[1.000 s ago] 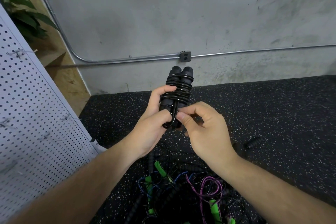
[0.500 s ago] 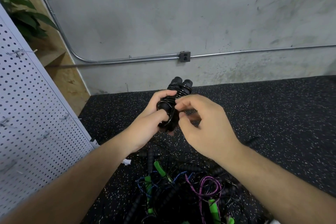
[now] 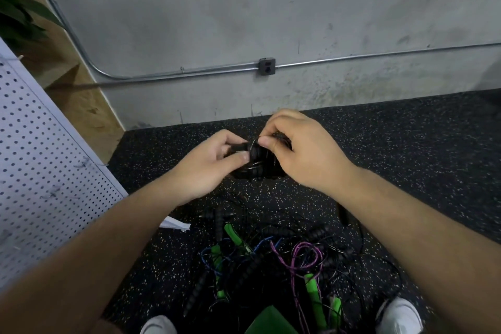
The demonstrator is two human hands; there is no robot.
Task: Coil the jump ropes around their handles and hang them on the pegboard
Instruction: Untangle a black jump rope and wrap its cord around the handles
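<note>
Slack is the danger: if the right hand [image 3: 306, 154] loses its fingertip pinch on the wound cord, the turns could spring loose. The left hand [image 3: 206, 168] pinches the black jump rope [image 3: 257, 164] between thumb and fingers. It is held mid-frame above the floor [image 3: 406, 157], with the pegboard [image 3: 40, 171] at 9 o'clock. Its long axis seems to run from 9 to 3 o'clock, but the hands hide both ends.
</note>
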